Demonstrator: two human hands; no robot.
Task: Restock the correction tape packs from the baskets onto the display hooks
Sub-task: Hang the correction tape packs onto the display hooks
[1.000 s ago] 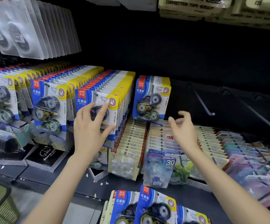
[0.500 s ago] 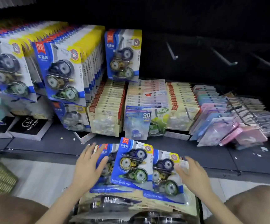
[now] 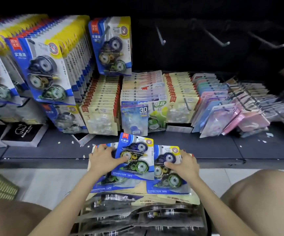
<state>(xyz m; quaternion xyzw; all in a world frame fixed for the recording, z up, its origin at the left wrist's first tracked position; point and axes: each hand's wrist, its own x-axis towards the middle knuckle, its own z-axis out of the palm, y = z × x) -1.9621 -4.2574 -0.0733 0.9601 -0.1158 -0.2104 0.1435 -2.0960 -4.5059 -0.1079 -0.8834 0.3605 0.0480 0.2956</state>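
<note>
Head view: three blister-card correction tape packs fan over a heap at 6 o'clock, their long axes running 6 to 12 and red header tabs toward the dark shelf. The left hand lies across the left pack, thumb on the glossy middle pack; I cannot tell whether it grips. The right hand pinches the right pack, thumb on its face, fingers round its edge. Rows of cream cards stand between the hands and the bare metal hooks at 1 o'clock.
</note>
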